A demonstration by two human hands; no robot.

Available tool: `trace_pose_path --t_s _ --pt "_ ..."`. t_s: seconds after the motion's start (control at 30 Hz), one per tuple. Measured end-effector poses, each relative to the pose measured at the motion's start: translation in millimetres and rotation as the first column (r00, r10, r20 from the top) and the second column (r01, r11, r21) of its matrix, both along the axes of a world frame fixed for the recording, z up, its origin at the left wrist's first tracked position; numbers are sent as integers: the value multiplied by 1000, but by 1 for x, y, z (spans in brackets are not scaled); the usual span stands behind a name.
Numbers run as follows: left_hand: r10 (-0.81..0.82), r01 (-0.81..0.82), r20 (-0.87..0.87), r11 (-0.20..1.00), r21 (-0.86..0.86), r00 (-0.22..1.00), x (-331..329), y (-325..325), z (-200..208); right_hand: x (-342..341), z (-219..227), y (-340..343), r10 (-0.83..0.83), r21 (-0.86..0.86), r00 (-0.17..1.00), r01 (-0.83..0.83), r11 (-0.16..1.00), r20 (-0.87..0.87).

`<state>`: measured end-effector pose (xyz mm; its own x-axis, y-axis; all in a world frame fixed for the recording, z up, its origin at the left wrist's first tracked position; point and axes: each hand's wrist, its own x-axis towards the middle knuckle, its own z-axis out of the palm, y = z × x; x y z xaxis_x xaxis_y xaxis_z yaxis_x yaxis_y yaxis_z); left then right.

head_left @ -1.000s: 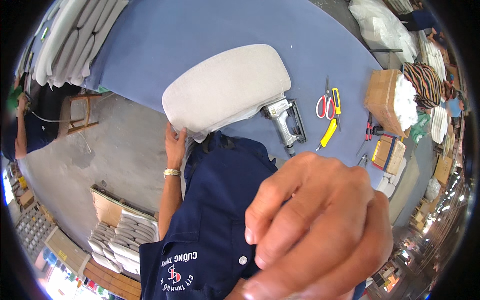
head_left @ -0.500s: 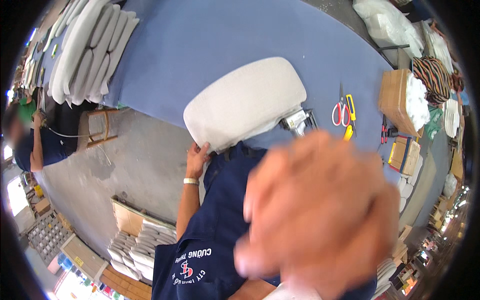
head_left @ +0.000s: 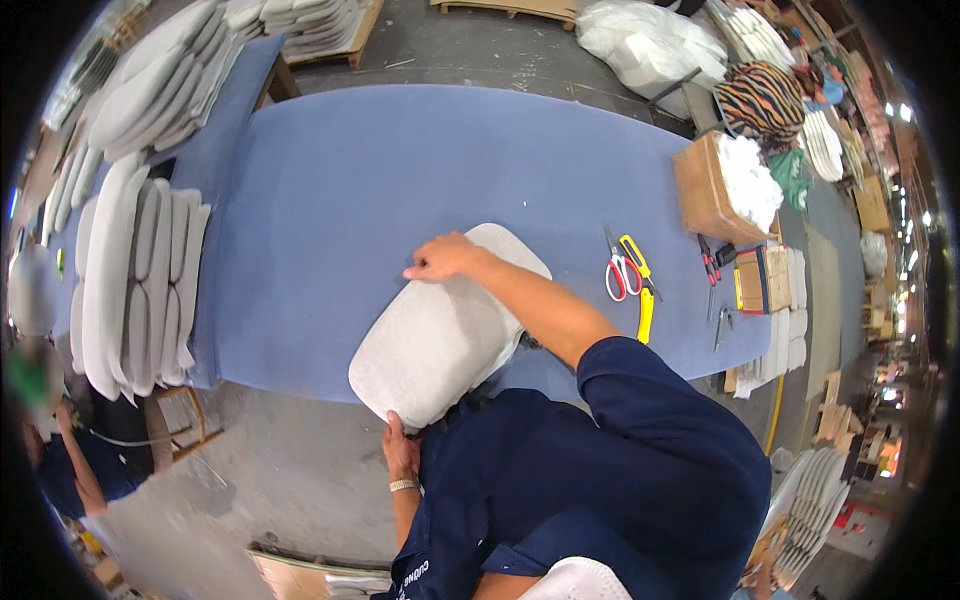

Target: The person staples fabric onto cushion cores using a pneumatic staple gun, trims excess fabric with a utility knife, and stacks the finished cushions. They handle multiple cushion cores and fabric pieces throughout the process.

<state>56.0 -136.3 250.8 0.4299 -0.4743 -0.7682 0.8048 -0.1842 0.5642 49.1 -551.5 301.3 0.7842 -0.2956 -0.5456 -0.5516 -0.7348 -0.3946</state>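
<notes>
Grey floor (head_left: 290, 470), blue tabletop (head_left: 320, 200) under cushion (head_left: 432, 335)

The cushion (head_left: 430, 345) is pale grey, the table (head_left: 330, 200) blue.

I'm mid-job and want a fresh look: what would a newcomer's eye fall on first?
First, the pale grey cushion near the middle, at the near edge of the blue table, with the right hand at its far side and the left hand at its lower left corner. Next, the red-and-white-handled scissors and yellow tools to its right. Then the stacked cushions at the left.
</notes>
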Motion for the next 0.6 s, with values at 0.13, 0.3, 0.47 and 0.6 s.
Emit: trace_pose_path --t_s 0.13,0.3,0.47,0.6 --pt "33 -62 144 978 198 989 28 -12 30 4 18 8 43 56 999 -44 997 13" --pt "322 -227 589 946 -231 742 157 -73 176 -27 48 1 -399 336 864 294 895 306" --pt "311 -45 531 890 -454 788 149 -151 246 -68 122 60 -812 818 511 314 482 283" --pt "-3 280 548 862 -422 836 89 -174 209 -93 70 125 -930 746 274 558 362 247"
